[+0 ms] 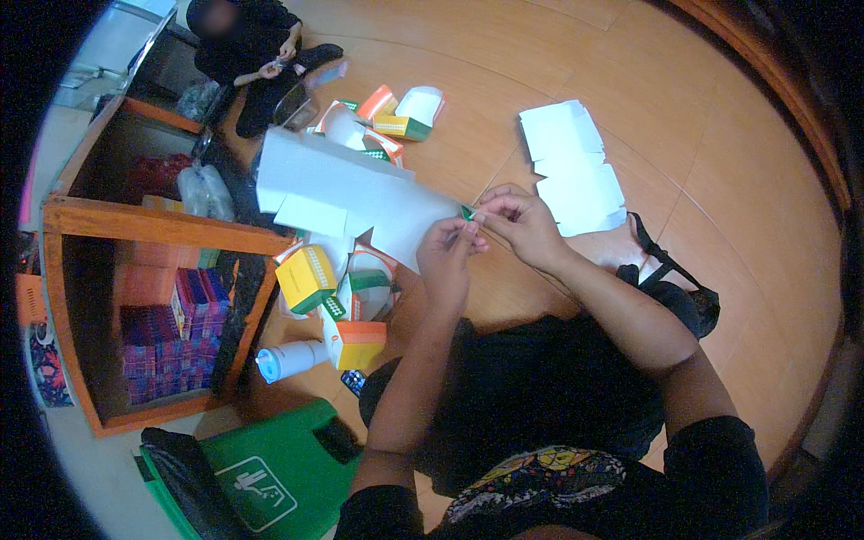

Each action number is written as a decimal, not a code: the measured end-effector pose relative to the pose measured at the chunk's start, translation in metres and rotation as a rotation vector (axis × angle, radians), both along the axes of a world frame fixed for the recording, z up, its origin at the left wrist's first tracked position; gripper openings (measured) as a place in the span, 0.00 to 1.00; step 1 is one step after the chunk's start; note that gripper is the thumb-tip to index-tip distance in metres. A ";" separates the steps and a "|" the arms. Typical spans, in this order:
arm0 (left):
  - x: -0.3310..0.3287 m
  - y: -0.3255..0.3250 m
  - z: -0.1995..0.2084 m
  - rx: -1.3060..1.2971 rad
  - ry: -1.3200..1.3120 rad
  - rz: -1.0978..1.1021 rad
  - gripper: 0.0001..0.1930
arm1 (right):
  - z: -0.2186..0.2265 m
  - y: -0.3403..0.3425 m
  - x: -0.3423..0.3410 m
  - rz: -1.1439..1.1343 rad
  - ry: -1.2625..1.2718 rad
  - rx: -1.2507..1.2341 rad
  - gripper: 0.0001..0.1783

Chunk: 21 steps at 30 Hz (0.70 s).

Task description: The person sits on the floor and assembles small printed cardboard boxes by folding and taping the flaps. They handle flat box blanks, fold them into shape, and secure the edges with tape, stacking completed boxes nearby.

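Observation:
In front of me, my left hand [447,254] and my right hand [524,227] meet, fingertips pinched together. Between them shows a small green-and-white piece [467,213], which looks like card. Whether it is a tab of the long white sheet [328,171] behind it, I cannot tell. That sheet reaches from the left almost to my fingers and lies over several cartons. To the right, an unfolded white carton blank [574,166] lies flat on the floor.
Left are a yellow-and-green carton [304,279], an orange-and-yellow box [355,344], a blue-lidded tumbler [292,360], a wooden shelf [162,223] with stacked packs, and a green bin [261,468]. A seated person [247,54] handles something small at the far left.

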<state>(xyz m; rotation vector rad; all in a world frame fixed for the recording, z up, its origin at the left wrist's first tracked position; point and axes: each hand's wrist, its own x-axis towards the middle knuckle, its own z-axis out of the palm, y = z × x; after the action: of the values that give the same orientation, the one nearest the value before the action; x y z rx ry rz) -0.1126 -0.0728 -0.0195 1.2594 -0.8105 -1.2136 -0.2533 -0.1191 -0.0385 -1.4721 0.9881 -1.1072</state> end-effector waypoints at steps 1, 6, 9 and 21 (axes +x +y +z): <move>0.001 -0.001 -0.002 0.006 -0.011 -0.001 0.06 | -0.001 0.000 0.000 0.010 -0.002 -0.013 0.05; 0.008 0.001 -0.009 0.013 0.016 -0.004 0.07 | 0.003 0.003 0.000 0.061 -0.030 -0.014 0.06; 0.008 0.000 -0.006 0.022 0.067 0.002 0.07 | 0.007 0.003 0.000 0.073 -0.014 -0.081 0.06; 0.007 -0.001 0.010 -0.007 0.185 -0.044 0.09 | 0.003 -0.005 -0.004 0.063 -0.188 -0.058 0.03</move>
<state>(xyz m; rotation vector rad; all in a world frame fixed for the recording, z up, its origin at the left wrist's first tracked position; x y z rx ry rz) -0.1059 -0.0742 -0.0096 1.1103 -0.7091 -1.3399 -0.2573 -0.1237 -0.0356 -1.4075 0.7795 -1.2126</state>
